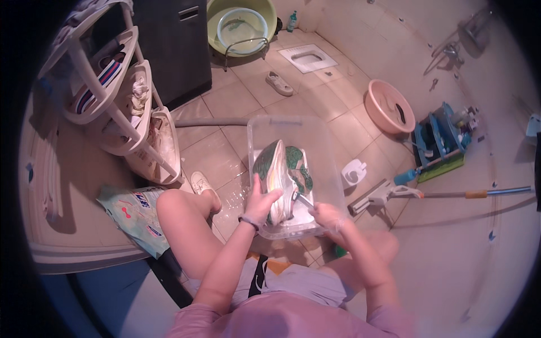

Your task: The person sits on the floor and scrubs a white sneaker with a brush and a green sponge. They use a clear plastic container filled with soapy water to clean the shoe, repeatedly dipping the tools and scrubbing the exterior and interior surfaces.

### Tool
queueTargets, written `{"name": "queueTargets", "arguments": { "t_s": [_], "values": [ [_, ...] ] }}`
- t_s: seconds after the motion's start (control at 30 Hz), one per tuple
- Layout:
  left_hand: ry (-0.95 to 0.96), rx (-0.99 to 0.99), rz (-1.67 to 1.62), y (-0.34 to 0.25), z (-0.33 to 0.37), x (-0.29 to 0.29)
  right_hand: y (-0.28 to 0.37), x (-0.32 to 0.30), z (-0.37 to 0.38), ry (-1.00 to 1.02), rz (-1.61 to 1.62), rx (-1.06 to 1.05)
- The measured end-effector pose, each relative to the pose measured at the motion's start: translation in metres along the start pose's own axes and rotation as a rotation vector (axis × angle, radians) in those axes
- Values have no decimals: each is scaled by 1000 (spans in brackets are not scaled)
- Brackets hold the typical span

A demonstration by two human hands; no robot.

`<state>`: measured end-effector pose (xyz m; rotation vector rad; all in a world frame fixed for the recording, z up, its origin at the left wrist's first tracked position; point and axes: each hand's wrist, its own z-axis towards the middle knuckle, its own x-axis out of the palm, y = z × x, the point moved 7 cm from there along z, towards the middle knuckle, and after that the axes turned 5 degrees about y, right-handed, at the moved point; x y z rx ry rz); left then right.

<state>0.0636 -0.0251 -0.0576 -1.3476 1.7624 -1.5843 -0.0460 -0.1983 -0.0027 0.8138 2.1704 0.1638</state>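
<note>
My left hand (261, 204) grips a white sneaker (276, 186) with a green sole, tipped on its side above a clear plastic bin (322, 143). My right hand (328, 217) is closed round the grey handle (305, 200) of what looks like a brush. Its head meets the sneaker's lower right side, where the bristles are mostly hidden. Beside the held sneaker, inside the bin, lies another sneaker (297, 160) with green on it. The bin stands between my knees.
At left stands a tiered plastic rack (115, 115); a green plastic bag (135, 217) lies below it. A loose shoe (279, 83) and a squat toilet (307, 58) are ahead. Right: a pink basin (389, 107), a white jug (354, 173), a squeegee mop (383, 194). The tiles look wet.
</note>
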Motion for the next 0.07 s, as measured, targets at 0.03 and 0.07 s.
{"name": "queueTargets", "arguments": {
  "t_s": [0.03, 0.07],
  "values": [
    [-36, -49, 297, -3, 2, 2, -17, 5, -2, 57, 99, 55],
    [-68, -92, 596, -9, 7, 3, -35, 12, -3, 113, 198, 110]
  ]
}}
